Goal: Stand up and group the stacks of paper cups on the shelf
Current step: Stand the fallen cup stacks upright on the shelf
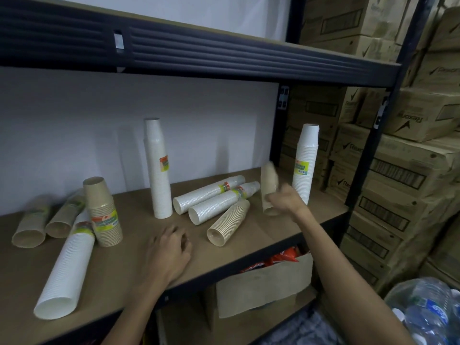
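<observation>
Left hand (169, 247) rests loosely curled; right hand (283, 199) grips brown stack (268, 188).
</observation>
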A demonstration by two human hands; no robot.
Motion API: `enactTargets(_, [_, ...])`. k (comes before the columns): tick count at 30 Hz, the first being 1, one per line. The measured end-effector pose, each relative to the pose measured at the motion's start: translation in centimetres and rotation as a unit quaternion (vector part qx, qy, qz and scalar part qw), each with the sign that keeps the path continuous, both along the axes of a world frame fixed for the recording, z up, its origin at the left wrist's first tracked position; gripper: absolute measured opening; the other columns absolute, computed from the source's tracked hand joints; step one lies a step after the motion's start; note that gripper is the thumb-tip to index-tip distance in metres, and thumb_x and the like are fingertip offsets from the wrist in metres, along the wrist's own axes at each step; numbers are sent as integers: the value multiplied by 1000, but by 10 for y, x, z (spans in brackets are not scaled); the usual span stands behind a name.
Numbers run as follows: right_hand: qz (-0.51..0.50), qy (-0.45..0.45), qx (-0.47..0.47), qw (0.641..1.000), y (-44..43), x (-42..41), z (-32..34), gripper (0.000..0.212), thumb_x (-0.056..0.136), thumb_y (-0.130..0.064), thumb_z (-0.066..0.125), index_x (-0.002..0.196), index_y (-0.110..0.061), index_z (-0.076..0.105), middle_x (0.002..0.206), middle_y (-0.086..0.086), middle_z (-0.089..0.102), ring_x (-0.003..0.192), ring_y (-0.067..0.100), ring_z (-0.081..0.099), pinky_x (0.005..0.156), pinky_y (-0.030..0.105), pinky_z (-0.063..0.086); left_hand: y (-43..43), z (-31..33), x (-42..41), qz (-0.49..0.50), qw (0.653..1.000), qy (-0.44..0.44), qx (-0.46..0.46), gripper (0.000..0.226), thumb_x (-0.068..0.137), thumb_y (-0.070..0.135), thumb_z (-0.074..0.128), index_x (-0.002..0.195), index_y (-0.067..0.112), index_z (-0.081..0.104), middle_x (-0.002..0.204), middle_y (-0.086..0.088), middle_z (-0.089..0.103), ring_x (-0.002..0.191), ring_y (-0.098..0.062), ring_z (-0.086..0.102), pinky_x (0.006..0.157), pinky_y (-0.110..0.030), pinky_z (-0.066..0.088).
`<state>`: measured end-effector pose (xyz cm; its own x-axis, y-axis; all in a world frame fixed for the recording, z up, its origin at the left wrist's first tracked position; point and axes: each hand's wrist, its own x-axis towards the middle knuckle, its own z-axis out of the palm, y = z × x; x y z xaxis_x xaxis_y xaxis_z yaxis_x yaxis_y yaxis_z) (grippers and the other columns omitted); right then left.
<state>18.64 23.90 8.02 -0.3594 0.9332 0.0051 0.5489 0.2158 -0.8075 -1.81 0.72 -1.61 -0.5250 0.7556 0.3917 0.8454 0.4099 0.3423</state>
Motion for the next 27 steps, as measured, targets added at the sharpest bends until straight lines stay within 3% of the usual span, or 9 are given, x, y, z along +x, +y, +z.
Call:
enactTargets(2, [-17,90,97,991,-2,-3,-16,64,83,-14,73,134,-10,35,115,5,53,105,25,57,79,35,50,0,0,0,-2,1000,2,5,6,86,29,53,89,28,58,98,8,53,94,-16,52,79,-35,41])
enactTargets(4, [-34,122,129,983,-6,-8,-37,74,77,-7,78,134,-14,31,126,9,52,115,30,55,90,42,51,-2,0,0,-3,1000,4,10,5,85,29,53,89,28,57,97,8,53,93,-16,53,78,-35,41])
enactTargets(11, [-43,95,72,992,-14,-10,-60,78,82,-15,78,144,-7,32,139,15,51,128,33,49,104,43,44,-4,1,2,-3,1000,11,9,11,87,29,51,94,26,60,99,6,54,96,-18,53,80,-36,41])
enactTargets(13, [-83,87,90,989,-33,-4,-58,67,86,-20,74,140,-4,38,136,16,49,123,30,51,98,39,47,-4,1,2,-3,1000,11,9,12,87,30,51,94,26,60,99,6,54,97,-18,53,81,-37,42])
enactTargets(16, [-73,93,138,983,-87,3,-47,41,93,-41,62,115,-7,58,108,6,60,92,14,54,76,29,45,-3,2,3,-3,1000,9,8,12,87,29,52,94,25,60,100,5,55,97,-19,53,81,-36,42])
enactTargets(19, [17,-1,36,999,-103,-13,-29,65,87,-69,49,82,-7,66,71,2,65,63,11,60,57,25,47,-4,3,6,1,1000,5,5,12,87,29,52,95,25,60,101,5,55,99,-19,52,82,-36,41])
enactTargets(21, [50,-60,-71,994,-97,-30,-18,71,80,-78,51,89,-9,65,75,2,68,61,11,66,54,23,52,-7,3,6,-2,1000,2,3,13,88,29,51,96,25,60,102,5,55,99,-20,52,82,-36,41])
enactTargets(25, [52,-32,-189,980,-87,-41,-11,62,76,-55,76,109,-6,57,93,11,71,74,18,74,71,32,62,-9,4,6,-12,1000,2,-21,19,91,31,47,105,25,59,108,5,54,104,-20,52,85,-37,39])
enactTargets(27, [82,-10,-187,979,-88,-30,-7,52,79,-44,77,110,-8,57,101,10,69,80,19,73,72,31,62,-9,5,7,-10,999,10,-30,22,93,31,45,110,24,58,112,4,53,107,-20,51,86,-36,38])
